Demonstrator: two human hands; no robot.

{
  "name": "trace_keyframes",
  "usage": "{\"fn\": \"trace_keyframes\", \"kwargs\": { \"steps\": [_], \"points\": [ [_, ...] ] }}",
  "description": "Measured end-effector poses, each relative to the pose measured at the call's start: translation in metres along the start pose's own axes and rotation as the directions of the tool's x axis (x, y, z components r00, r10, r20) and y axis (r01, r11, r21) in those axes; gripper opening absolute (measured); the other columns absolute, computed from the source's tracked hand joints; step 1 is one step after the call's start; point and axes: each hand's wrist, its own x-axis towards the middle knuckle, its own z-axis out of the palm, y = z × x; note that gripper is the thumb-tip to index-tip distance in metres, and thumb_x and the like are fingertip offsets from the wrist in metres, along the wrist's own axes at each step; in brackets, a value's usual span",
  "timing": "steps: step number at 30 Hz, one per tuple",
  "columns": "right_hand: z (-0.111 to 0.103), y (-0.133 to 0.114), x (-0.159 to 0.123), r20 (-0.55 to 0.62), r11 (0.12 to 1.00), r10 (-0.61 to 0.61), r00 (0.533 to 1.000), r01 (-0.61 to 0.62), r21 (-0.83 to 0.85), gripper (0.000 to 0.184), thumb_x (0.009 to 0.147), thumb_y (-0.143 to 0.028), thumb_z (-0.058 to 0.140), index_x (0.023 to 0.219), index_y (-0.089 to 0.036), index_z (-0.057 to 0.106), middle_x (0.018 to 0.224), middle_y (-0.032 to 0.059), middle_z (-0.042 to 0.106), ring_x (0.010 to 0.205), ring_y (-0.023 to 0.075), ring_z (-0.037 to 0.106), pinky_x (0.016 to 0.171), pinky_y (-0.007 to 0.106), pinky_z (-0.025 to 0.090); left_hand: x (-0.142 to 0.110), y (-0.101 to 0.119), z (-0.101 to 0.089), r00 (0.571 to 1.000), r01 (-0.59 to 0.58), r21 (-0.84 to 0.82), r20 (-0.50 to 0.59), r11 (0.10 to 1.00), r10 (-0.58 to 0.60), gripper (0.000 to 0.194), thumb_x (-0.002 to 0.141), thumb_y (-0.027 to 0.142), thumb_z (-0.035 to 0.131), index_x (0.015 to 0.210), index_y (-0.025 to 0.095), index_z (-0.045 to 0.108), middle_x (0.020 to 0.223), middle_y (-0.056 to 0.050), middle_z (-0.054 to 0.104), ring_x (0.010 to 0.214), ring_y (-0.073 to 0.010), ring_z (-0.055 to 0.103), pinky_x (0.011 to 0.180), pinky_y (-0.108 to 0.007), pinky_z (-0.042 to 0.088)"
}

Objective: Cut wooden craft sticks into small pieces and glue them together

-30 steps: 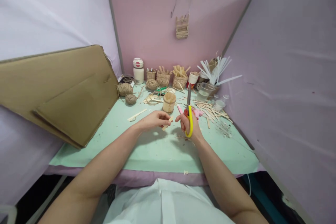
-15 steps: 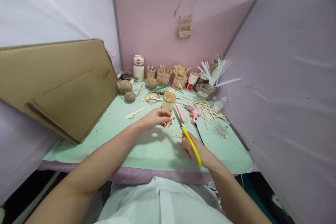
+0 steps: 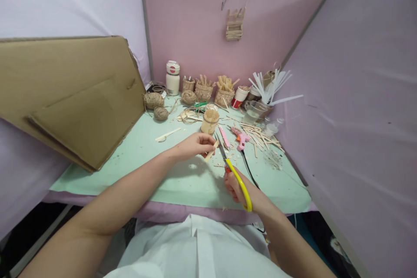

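Between the fingertips of my left hand (image 3: 199, 145) is a short flat wooden stick (image 3: 210, 155), held at a slant. My right hand (image 3: 236, 187) is closed round scissors (image 3: 239, 176) with yellow and red handles. Their blades point up and to the left, slightly parted, close to the stick's upper end; whether they touch it I cannot tell. Just beyond my left hand stands a small round wooden cup (image 3: 210, 121). A pink cutter (image 3: 224, 138) lies past the blades, and a pink glue gun (image 3: 242, 139) rests to its right.
Loose wooden sticks (image 3: 260, 137) lie at the right. Twine balls (image 3: 160, 114) sit at the left, near a large cardboard sheet (image 3: 78, 104). Along the back stand a white jar (image 3: 172, 80), stick-filled baskets (image 3: 224, 97) and white glue sticks (image 3: 269, 89). The glue gun's black cord (image 3: 250, 169) runs towards me.
My right hand has come down and swung the scissors from upright to a leftward slant, bringing the blades to the stick. My left hand keeps the stick nearly in place. The view has shifted slightly.
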Motion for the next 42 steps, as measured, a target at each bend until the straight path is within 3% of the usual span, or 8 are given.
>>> {"fn": "trace_keyframes", "kwargs": {
  "steps": [7, 24, 42],
  "points": [
    [0.001, 0.0, -0.001, -0.001, 0.999, 0.023, 1.0, -0.023, 0.042, 0.04, 0.089, -0.058, 0.031, 0.082, -0.02, 0.041, 0.063, -0.0048, 0.031, 0.051, 0.0091, 0.022, 0.042, 0.022, 0.021, 0.001, -0.001, 0.002, 1.0, 0.005, 0.003, 0.004, 1.0, -0.005, 0.022, 0.069, 0.03, 0.064, 0.084, 0.014, 0.061, 0.067, 0.002, 0.059, 0.057, -0.0079, 0.052, 0.055, -0.021, 0.043],
    [0.001, 0.003, 0.0, 0.012, 0.999, 0.029, 0.999, -0.03, 0.021, 0.044, 0.086, -0.064, 0.031, 0.08, -0.021, 0.038, 0.063, -0.0058, 0.03, 0.05, 0.0086, 0.021, 0.042, 0.02, 0.023, 0.001, -0.002, 0.004, 0.999, 0.035, 0.016, 0.024, 0.999, -0.036, 0.019, 0.069, 0.028, 0.062, 0.082, 0.014, 0.06, 0.066, 0.001, 0.058, 0.056, -0.0082, 0.051, 0.055, -0.022, 0.044],
    [-0.008, -0.019, -0.021, 0.023, 0.999, 0.043, 0.999, -0.043, -0.002, 0.043, 0.086, -0.063, 0.03, 0.083, -0.021, 0.038, 0.062, -0.0046, 0.036, 0.048, 0.0091, 0.028, 0.04, 0.022, 0.026, -0.002, 0.002, 0.006, 0.993, 0.075, -0.013, 0.087, 0.997, -0.074, 0.027, 0.067, 0.034, 0.066, 0.084, 0.013, 0.061, 0.067, 0.001, 0.057, 0.059, -0.0087, 0.049, 0.055, -0.022, 0.037]
  ]
}}
